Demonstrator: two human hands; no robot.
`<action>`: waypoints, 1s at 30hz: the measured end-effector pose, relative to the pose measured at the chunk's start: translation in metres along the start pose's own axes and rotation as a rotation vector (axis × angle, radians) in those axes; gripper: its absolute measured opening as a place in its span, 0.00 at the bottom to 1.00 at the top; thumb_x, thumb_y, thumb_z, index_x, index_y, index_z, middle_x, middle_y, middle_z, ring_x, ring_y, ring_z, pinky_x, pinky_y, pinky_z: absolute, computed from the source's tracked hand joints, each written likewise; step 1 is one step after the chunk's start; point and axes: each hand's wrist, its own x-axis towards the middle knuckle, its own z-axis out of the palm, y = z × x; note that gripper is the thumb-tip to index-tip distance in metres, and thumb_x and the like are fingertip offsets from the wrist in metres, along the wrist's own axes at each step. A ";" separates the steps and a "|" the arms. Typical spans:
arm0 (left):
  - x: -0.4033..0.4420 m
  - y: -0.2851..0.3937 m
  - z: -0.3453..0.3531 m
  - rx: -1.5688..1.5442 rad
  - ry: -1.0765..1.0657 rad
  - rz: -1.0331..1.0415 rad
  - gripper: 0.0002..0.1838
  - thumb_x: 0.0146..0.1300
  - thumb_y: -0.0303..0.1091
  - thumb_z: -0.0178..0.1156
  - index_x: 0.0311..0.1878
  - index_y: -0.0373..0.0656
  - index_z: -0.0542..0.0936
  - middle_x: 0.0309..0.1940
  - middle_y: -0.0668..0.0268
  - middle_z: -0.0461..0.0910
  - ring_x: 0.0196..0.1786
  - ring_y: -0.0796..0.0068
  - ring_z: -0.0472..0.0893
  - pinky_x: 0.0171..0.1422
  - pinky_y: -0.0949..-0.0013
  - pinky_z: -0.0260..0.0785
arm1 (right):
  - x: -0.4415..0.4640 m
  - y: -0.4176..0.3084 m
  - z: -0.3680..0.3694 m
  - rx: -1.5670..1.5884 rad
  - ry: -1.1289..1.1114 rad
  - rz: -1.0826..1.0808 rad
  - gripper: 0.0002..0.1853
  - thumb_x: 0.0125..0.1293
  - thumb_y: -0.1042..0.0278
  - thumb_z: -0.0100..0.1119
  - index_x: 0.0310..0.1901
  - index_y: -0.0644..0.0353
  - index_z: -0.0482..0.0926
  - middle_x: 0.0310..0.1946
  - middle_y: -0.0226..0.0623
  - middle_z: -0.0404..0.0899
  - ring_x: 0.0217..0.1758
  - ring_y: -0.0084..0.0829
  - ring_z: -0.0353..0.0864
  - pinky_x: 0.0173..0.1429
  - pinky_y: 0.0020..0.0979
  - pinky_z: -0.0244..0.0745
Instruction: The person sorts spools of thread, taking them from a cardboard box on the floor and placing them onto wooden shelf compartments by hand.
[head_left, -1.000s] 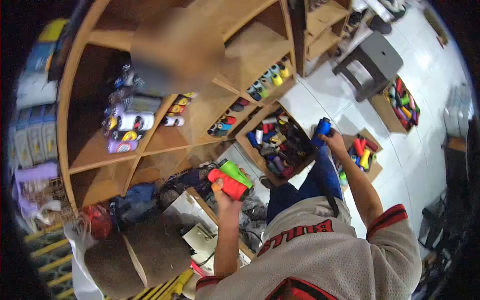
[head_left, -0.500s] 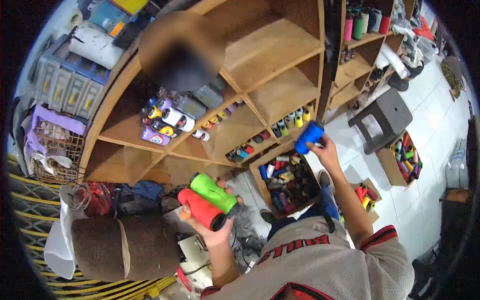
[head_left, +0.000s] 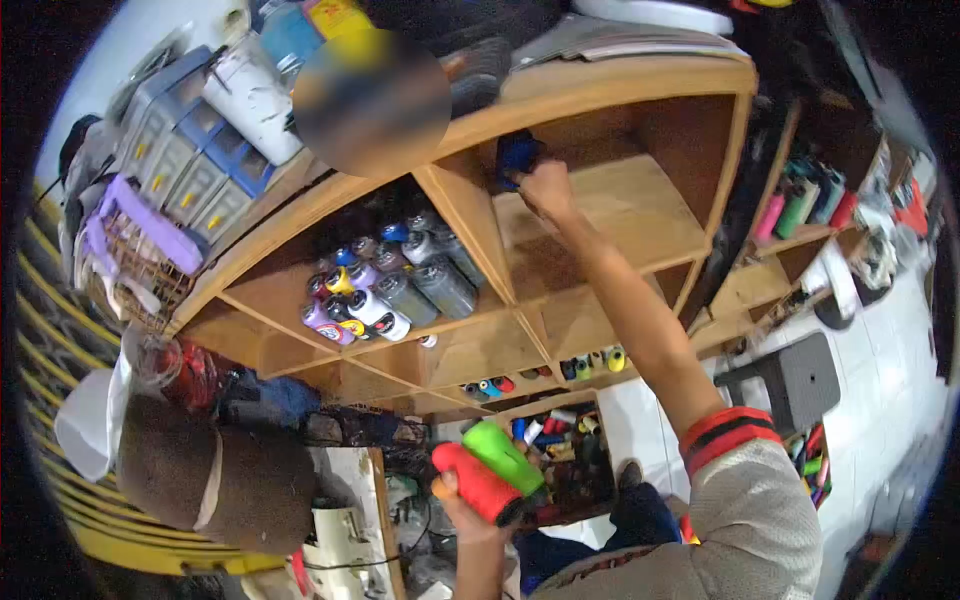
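Observation:
In the head view, my left hand is closed around two thread spools, a red thread spool and a bright green thread spool, held side by side low in front of me. My right hand reaches into an upper compartment of the wooden shelf. Its fingers are on a blue thread spool near that compartment's left wall, in shadow. Whether the spool touches the shelf board I cannot tell.
Several bottles fill the compartment to the left. Small spools stand in lower compartments. On the floor sits a box of mixed spools, with a grey stool to the right. A brown cushion lies at lower left.
My right hand has carried the blue spool from above the floor box up into the upper compartment. My left hand still holds the red and green spools, lower in view.

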 end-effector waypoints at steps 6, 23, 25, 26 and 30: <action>-0.022 -0.034 -0.030 0.025 0.119 0.076 0.43 0.46 0.63 0.58 0.60 0.42 0.67 0.50 0.52 0.74 0.49 0.50 0.76 0.52 0.45 0.69 | 0.058 0.073 0.099 -0.155 -0.065 -0.246 0.24 0.71 0.61 0.39 0.65 0.61 0.59 0.65 0.49 0.58 0.67 0.44 0.58 0.69 0.40 0.55; -0.024 -0.003 0.001 0.068 0.140 0.105 0.36 0.49 0.54 0.63 0.57 0.41 0.68 0.49 0.57 0.75 0.50 0.57 0.76 0.60 0.51 0.66 | -0.087 -0.040 -0.052 0.310 -0.433 0.243 0.15 0.58 0.62 0.61 0.41 0.64 0.80 0.35 0.43 0.83 0.35 0.36 0.81 0.44 0.36 0.75; -0.022 0.000 0.005 0.115 0.134 0.023 0.36 0.50 0.54 0.62 0.57 0.40 0.67 0.49 0.57 0.74 0.51 0.57 0.76 0.59 0.53 0.67 | -0.142 -0.131 -0.118 0.465 -0.902 0.444 0.25 0.58 0.49 0.62 0.47 0.64 0.78 0.34 0.42 0.82 0.36 0.32 0.81 0.43 0.33 0.76; -0.016 0.000 0.002 0.131 0.112 0.005 0.33 0.54 0.51 0.62 0.57 0.40 0.67 0.48 0.58 0.74 0.51 0.60 0.76 0.57 0.57 0.68 | -0.164 -0.149 -0.138 0.369 -1.165 0.389 0.34 0.56 0.42 0.63 0.52 0.66 0.75 0.37 0.42 0.81 0.38 0.32 0.81 0.44 0.32 0.76; 0.014 -0.011 0.005 0.383 0.010 0.039 0.26 0.60 0.33 0.59 0.60 0.42 0.65 0.47 0.65 0.74 0.52 0.72 0.73 0.58 0.64 0.65 | -0.225 -0.191 -0.161 0.037 -1.170 0.073 0.35 0.51 0.46 0.67 0.54 0.65 0.73 0.44 0.48 0.79 0.45 0.39 0.80 0.48 0.36 0.75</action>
